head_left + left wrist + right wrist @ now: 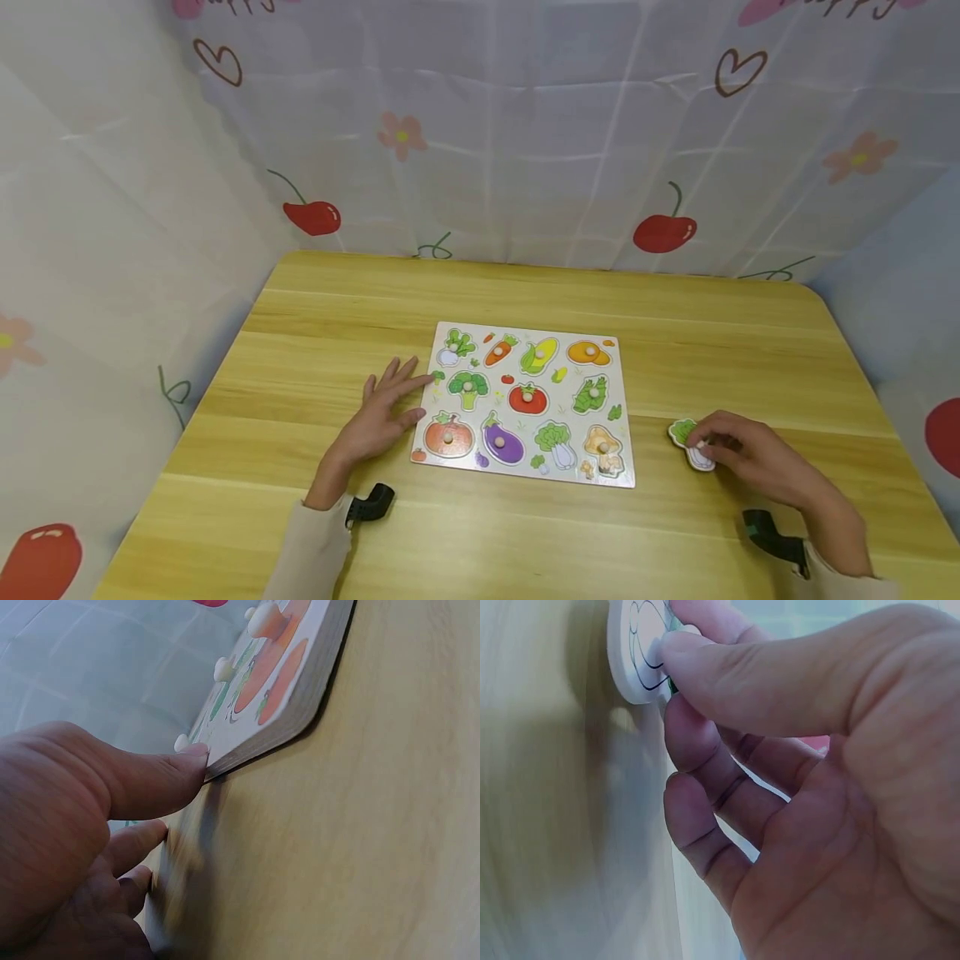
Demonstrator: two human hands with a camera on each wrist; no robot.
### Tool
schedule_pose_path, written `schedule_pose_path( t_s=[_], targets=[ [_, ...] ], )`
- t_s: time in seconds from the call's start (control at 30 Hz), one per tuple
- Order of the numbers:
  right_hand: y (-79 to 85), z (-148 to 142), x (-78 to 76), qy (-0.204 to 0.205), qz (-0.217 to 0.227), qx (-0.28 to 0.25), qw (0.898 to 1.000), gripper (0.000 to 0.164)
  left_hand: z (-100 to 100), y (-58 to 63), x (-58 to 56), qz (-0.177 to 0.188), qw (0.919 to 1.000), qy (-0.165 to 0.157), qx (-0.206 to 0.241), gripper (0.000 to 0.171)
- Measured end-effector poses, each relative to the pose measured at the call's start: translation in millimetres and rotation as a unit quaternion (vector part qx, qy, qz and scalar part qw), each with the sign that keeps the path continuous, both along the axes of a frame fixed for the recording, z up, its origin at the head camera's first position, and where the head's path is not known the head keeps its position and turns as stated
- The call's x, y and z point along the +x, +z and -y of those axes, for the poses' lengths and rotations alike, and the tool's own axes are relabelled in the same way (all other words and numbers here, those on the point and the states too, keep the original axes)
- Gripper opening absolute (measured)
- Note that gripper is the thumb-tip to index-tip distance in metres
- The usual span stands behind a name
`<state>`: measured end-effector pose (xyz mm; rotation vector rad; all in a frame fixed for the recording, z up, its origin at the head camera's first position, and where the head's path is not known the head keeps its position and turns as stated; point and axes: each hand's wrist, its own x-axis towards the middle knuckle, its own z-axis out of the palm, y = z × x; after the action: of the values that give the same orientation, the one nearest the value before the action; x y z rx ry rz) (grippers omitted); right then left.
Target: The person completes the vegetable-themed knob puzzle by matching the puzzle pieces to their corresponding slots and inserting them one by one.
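A wooden vegetable puzzle board (491, 473) lies on the table, with knobbed pieces such as a tomato (527, 400), an eggplant (502, 443) and a pumpkin (448, 438) set in it. On its front row, the bok choy picture (557, 447) shows no knob. My left hand (378, 423) spreads its fingers at the board's left side; in the left wrist view the thumb (169, 780) touches the edge. Right of the board, my right hand (757, 457) pinches the knob of a bok choy puzzle piece (682, 430). In the right wrist view that white-bottomed piece (634, 664) stands slightly off the wood.
The wooden table (525, 542) has rounded far corners. A pale curtain (510, 183) printed with cherries and flowers hangs behind it and at the sides. Black wrist mounts (371, 503) sit at both sleeves.
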<state>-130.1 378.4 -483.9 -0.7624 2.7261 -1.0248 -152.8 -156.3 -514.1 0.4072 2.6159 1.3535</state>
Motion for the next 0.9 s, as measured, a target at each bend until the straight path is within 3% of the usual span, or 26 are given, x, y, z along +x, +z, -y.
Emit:
schedule_pose_path(
  t_s=[0.37, 0.73, 0.9],
  targets=[
    [5.2, 24, -5.5, -0.003, 0.006, -0.001, 1.0, 0.031, 0, -0.4, -0.2, -0.001, 1.0, 0.0, 0.0, 0.051],
    [8.0, 42, -9.3, 0.045, 0.007, -0.026, 0.999, 0.028, 0, 0.2, -0.1, 0.001, 1.0, -0.002, 0.002, 0.051],
    [9.1, 50, -11.4, 0.041, 0.024, -0.019, 0.999, 0.027, 0, 0.2, 0.1, 0.002, 1.0, -0.001, 0.003, 0.051]
  ],
)
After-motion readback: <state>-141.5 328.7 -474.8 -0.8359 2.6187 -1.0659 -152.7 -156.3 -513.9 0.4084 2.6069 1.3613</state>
